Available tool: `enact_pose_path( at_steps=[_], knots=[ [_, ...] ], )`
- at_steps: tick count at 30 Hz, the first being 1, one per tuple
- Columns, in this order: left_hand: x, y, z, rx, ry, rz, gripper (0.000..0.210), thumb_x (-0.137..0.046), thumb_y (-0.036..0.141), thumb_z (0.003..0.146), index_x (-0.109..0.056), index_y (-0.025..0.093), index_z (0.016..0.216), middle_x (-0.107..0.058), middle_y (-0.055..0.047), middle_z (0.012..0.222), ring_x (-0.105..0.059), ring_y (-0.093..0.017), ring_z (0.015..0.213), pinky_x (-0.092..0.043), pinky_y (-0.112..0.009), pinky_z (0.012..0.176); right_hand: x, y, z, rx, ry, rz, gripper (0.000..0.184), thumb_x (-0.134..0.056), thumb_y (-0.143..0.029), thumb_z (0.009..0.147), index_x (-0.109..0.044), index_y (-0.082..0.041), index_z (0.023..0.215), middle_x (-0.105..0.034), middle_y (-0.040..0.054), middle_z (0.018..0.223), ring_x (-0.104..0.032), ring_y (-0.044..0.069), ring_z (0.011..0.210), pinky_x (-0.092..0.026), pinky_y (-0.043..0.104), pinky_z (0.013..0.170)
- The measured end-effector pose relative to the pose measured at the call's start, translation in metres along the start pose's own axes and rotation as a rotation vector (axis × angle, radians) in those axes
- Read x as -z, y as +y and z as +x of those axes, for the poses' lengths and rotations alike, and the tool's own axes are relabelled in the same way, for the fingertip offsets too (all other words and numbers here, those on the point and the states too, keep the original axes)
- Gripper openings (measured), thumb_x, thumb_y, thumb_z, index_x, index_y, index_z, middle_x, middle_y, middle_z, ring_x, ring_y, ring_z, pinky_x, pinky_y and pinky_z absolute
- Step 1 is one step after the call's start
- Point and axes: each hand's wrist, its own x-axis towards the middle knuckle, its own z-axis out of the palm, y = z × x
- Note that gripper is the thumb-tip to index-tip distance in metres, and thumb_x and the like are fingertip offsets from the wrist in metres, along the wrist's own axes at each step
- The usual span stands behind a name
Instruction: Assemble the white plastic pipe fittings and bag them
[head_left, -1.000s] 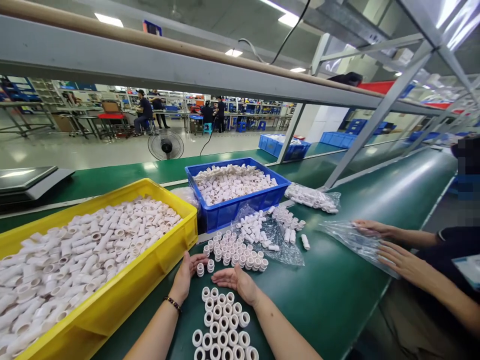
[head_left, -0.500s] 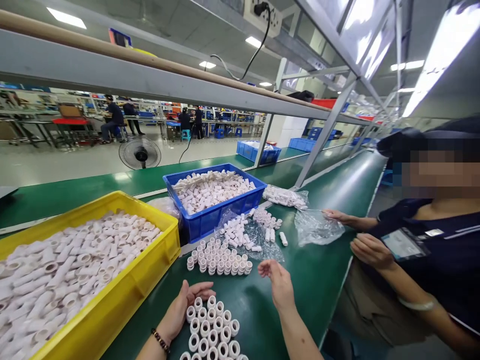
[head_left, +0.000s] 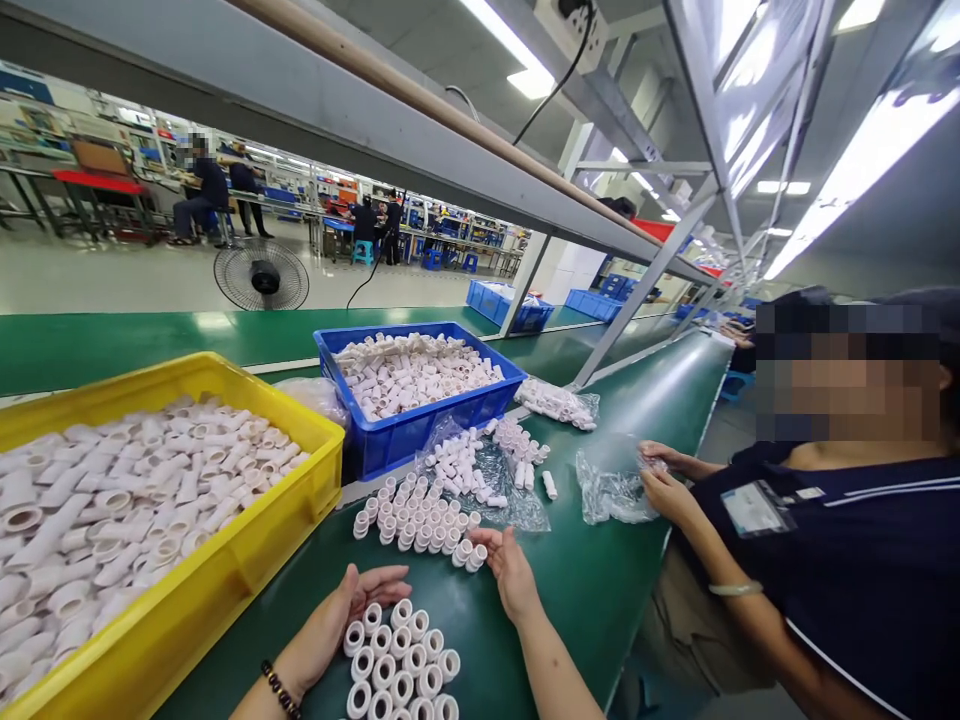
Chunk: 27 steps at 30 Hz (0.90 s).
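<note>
My left hand [head_left: 337, 620] has its fingers stretched out and rests along the upper left side of a block of upright white pipe fittings [head_left: 401, 655]. Its wrist wears a beaded bracelet. My right hand [head_left: 511, 575] is open, fingers a little bent, with the fingertips against the right end of a second upright group of white fittings [head_left: 420, 520]. Behind that group, loose white fittings [head_left: 461, 460] lie on a clear plastic bag [head_left: 517, 500]. One fitting [head_left: 550, 486] stands apart to the right.
A yellow crate [head_left: 247, 560] full of fittings stands at left, a blue crate [head_left: 420, 445] of them behind. On the right a co-worker's hands [head_left: 664, 480] hold a clear bag [head_left: 611, 490]. A filled bag [head_left: 559, 402] lies by the metal frame [head_left: 637, 290] on the green bench [head_left: 577, 570].
My right hand has moved in to touch the right end of the farther fittings. My left hand stays beside the near block. The co-worker's hands have come together at the bag. The view has turned slightly.
</note>
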Motion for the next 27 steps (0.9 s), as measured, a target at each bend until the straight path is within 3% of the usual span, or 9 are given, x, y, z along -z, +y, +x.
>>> enact_pose_path(
  at_steps=[6, 9, 14, 16, 19, 21, 27],
  knots=[
    [-0.001, 0.001, -0.001, -0.017, 0.018, 0.009, 0.065, -0.022, 0.059, 0.078, -0.056, 0.015, 0.112, -0.060, -0.014, 0.111, -0.047, -0.028, 0.110, -0.020, -0.044, 0.101, -0.008, 0.001, -0.008, -0.062, -0.107, 0.028, 0.066, -0.022, -0.062, 0.081, -0.066, -0.013, 0.083, -0.066, 0.0093, 0.077, -0.058, 0.020, 0.072, -0.040, 0.032, 0.066],
    [0.000, 0.002, -0.001, -0.015, 0.031, 0.015, 0.066, -0.020, 0.058, 0.079, -0.055, 0.014, 0.113, -0.060, -0.014, 0.111, -0.047, -0.028, 0.111, -0.019, -0.044, 0.101, -0.014, 0.002, -0.017, -0.110, -0.164, 0.079, 0.069, -0.021, -0.063, 0.081, -0.066, -0.011, 0.082, -0.067, 0.0107, 0.079, -0.059, 0.019, 0.072, -0.040, 0.032, 0.070],
    [0.001, 0.002, 0.000, -0.019, 0.031, 0.026, 0.065, -0.018, 0.056, 0.080, -0.054, 0.014, 0.115, -0.060, -0.014, 0.112, -0.047, -0.028, 0.110, -0.019, -0.045, 0.101, -0.019, 0.000, -0.027, -0.210, -0.380, 0.141, 0.074, -0.019, -0.064, 0.080, -0.067, -0.008, 0.082, -0.067, 0.0164, 0.085, -0.061, 0.024, 0.079, -0.041, 0.039, 0.078],
    [0.001, 0.002, -0.001, -0.020, 0.029, 0.024, 0.065, -0.018, 0.056, 0.080, -0.053, 0.014, 0.115, -0.060, -0.014, 0.112, -0.047, -0.028, 0.110, -0.019, -0.045, 0.101, -0.016, -0.004, -0.025, -0.150, -0.335, 0.119, 0.072, -0.021, -0.064, 0.080, -0.067, -0.009, 0.077, -0.067, 0.0158, 0.083, -0.061, 0.024, 0.077, -0.042, 0.040, 0.076],
    [0.001, 0.003, -0.001, -0.026, 0.035, 0.028, 0.065, -0.018, 0.056, 0.080, -0.053, 0.014, 0.115, -0.060, -0.014, 0.112, -0.046, -0.028, 0.111, -0.018, -0.044, 0.102, -0.008, -0.008, -0.016, 0.005, -0.084, 0.082, 0.064, -0.027, -0.063, 0.079, -0.067, -0.013, 0.074, -0.067, 0.0120, 0.080, -0.061, 0.023, 0.078, -0.042, 0.039, 0.077],
    [0.001, 0.003, 0.000, -0.032, 0.045, 0.040, 0.066, -0.018, 0.057, 0.080, -0.053, 0.014, 0.115, -0.059, -0.014, 0.113, -0.045, -0.027, 0.112, -0.018, -0.043, 0.102, -0.005, -0.008, -0.010, 0.026, 0.011, 0.066, 0.059, -0.032, -0.062, 0.079, -0.067, -0.014, 0.079, -0.067, 0.0114, 0.085, -0.060, 0.023, 0.086, -0.040, 0.040, 0.083],
    [0.000, 0.004, -0.001, -0.052, 0.077, 0.092, 0.064, -0.020, 0.057, 0.080, -0.052, 0.014, 0.117, -0.057, -0.013, 0.118, -0.043, -0.026, 0.115, -0.019, -0.043, 0.102, -0.014, 0.001, -0.001, -0.031, -0.093, 0.031, 0.056, -0.038, -0.060, 0.078, -0.064, -0.014, 0.095, -0.065, 0.0116, 0.097, -0.056, 0.024, 0.097, -0.034, 0.042, 0.094]
  ],
)
